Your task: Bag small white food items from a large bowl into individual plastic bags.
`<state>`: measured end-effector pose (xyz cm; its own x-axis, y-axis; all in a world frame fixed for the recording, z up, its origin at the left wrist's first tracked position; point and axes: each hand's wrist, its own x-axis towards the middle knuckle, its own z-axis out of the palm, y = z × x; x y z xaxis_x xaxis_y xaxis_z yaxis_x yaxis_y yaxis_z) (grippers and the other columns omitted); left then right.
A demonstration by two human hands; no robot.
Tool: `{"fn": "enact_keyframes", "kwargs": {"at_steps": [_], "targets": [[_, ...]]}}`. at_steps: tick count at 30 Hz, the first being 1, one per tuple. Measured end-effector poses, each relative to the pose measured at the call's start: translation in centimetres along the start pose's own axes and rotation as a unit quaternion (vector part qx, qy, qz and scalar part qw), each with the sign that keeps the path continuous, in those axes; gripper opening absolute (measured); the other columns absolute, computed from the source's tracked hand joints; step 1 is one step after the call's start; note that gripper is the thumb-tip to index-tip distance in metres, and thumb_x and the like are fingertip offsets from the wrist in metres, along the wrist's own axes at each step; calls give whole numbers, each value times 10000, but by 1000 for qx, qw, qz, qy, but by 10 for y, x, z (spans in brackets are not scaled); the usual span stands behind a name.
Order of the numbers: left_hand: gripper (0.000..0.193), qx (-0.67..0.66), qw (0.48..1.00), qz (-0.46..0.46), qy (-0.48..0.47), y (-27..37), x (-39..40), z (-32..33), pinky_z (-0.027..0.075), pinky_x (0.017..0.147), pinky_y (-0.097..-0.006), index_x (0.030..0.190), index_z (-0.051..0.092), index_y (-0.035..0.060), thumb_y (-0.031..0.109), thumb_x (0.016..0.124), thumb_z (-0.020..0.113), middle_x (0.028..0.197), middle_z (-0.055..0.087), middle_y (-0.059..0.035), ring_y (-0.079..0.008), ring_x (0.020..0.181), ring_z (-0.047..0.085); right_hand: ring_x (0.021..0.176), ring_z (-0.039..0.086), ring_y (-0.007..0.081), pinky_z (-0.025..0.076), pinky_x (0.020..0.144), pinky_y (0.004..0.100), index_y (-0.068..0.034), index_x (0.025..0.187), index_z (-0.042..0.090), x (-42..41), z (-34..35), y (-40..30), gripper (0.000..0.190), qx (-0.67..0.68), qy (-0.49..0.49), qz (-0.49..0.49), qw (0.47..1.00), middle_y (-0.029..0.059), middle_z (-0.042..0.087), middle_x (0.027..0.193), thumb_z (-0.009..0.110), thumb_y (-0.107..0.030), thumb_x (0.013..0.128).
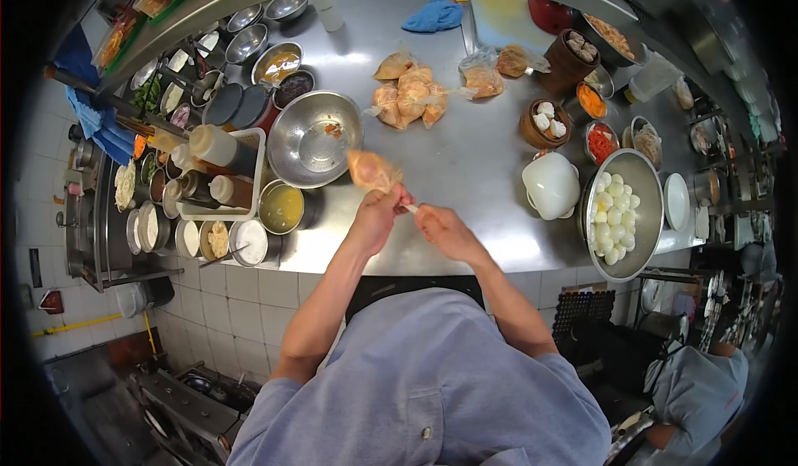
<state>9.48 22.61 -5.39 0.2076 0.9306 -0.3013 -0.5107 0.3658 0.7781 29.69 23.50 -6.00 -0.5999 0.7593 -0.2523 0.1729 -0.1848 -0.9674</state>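
Note:
A clear plastic bag of orange-coloured food (pixel 374 171) hangs off the table between me and the perforated steel colander (pixel 293 145). My left hand (pixel 377 216) grips the bag's gathered neck. The twisted tail of the same bag is pinched in my right hand (pixel 444 230). Small orange scraps lie in the bottom of the colander. Farther back on the steel table (pixel 492 185) sits a cluster of similar filled bags (pixel 411 97). Two more filled bags (pixel 483 80) rest to the right of that cluster.
At right stand a steel bowl of peeled eggs (pixel 614 220), a white lidded pot (pixel 550 185) and a bamboo steamer (pixel 544 123). A white crate of squeeze bottles (pixel 218 213) and a pot of yellow liquid (pixel 282 207) are at left. Another person (pixel 698 391) is at lower right.

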Motion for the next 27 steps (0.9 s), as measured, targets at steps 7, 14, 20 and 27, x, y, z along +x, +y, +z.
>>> {"fn": "enact_keyframes", "kwargs": {"at_steps": [7,14,20,27], "targets": [[128,635,725,244,-111,67,-26,39,515,933,-416,1001,669,21,33,875,650,1030,696,-129,-297,1054,624,670,443,62,401,626,233,-65,868,579,7,-35,-34,242,144,-31,39,988,-47,489,751,436,-134,1052],[98,742,607,282,18,5,0,39,573,697,-425,796,713,38,126,754,729,823,701,-167,-331,771,681,633,498,88,449,574,249,-64,816,571,25,-33,-25,273,100,-48,155,982,-25,489,706,444,-148,1043],[183,656,752,45,46,20,17,38,572,595,-371,698,712,-7,138,810,725,664,685,-155,-310,571,670,660,614,138,542,639,283,-7,878,631,23,-25,1,274,138,15,118,983,37,614,759,455,-142,1039],[163,120,973,-199,14,-7,24,-25,601,720,-304,958,721,-36,118,962,670,874,714,-111,-180,754,698,771,665,299,540,732,441,29,942,655,14,3,1,194,-154,108,-47,981,152,663,829,527,-111,983]]}}
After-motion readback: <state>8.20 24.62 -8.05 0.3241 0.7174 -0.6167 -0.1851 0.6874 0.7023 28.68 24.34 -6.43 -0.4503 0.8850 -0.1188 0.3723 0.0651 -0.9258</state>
